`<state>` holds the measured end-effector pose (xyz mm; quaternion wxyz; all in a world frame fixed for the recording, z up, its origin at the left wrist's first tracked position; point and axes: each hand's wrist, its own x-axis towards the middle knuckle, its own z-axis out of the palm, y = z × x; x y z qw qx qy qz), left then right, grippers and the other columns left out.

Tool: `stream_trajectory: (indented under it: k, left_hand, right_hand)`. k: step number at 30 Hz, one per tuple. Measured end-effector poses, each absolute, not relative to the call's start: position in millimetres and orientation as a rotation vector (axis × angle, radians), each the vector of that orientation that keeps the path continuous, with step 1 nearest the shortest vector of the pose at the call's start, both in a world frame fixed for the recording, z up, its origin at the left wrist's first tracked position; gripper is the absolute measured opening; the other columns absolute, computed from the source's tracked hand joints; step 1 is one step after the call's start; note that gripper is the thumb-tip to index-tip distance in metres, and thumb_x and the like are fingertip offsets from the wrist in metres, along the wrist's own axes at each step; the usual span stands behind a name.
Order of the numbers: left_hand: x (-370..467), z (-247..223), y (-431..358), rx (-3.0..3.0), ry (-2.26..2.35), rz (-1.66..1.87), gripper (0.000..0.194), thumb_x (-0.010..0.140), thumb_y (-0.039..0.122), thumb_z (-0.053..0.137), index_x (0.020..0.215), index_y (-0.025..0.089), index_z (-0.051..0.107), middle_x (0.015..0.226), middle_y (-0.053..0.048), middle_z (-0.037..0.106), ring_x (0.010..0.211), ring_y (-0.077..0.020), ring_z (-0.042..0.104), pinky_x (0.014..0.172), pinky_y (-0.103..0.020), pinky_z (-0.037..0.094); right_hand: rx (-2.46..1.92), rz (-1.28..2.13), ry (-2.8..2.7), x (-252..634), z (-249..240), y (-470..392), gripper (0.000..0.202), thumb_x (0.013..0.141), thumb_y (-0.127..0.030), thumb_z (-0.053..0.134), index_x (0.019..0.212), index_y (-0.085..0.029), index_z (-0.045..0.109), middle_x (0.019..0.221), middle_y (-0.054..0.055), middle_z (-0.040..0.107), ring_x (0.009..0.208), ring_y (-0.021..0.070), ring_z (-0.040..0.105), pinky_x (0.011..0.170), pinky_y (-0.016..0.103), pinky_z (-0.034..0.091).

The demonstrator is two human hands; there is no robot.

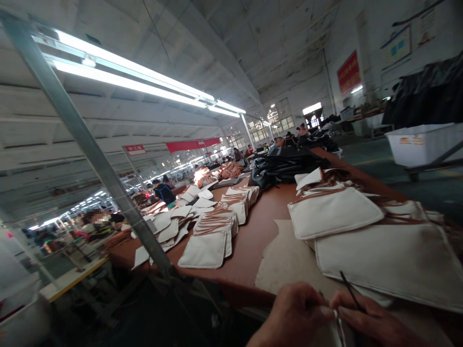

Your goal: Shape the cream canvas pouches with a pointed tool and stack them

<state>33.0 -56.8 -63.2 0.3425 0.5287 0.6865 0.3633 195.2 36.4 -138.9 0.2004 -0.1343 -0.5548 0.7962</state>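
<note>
At the bottom edge my left hand (294, 313) and my right hand (378, 320) are close together, thumbs and fingers pinched. Between them is the edge of a pale fabric piece (338, 327) with a dark line along it; most of this piece is cut off by the frame. A thin dark stick-like tool (347, 285) slants up out of my right hand; its tip is out of sight. Just beyond my hands lie white padded pouch pieces (336, 212) with brown edges, stacked on larger white panels (390, 258). Under them is a tan sheet (280, 253).
The brown-topped table (258, 224) bears rows of white pouch pieces (206, 248) and a pile of black bags (285, 166). A slanting metal post (94, 149) rises at its left edge. A white bin (421, 144) stands right. Several people work farther back.
</note>
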Motion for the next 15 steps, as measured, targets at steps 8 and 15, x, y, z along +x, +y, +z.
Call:
stream_trajectory:
  k: [8, 15]
  left_hand:
    - [36.8, -75.4, -63.4, 1.256, 1.698, 0.907, 0.024, 0.07, 0.034, 0.072, 0.079, 0.012, 0.073, 0.059, 0.005, 0.049, 0.057, -0.0115, 0.04, 0.05, -0.024, 0.028]
    - [39.4, -80.4, -55.1, 0.999, 1.511, 1.022, 0.048, 0.049, 0.052, 0.086, 0.068, 0.01, 0.072, 0.059, -0.001, 0.059, 0.054, -0.0124, 0.046, 0.057, -0.027, 0.035]
  right_hand:
    - [-0.568, 1.796, -2.04, 207.9, -136.6, 49.3, 0.038, 0.08, -0.054, 0.063, 0.077, -0.017, 0.059, 0.071, -0.001, 0.053, 0.072, 0.0152, 0.049, 0.067, 0.023, 0.041]
    - [-0.525, 1.916, -1.942, 205.6, -135.1, 52.1, 0.037, 0.08, -0.051, 0.062, 0.078, -0.014, 0.058, 0.068, 0.0, 0.055, 0.064, 0.012, 0.047, 0.059, 0.022, 0.038]
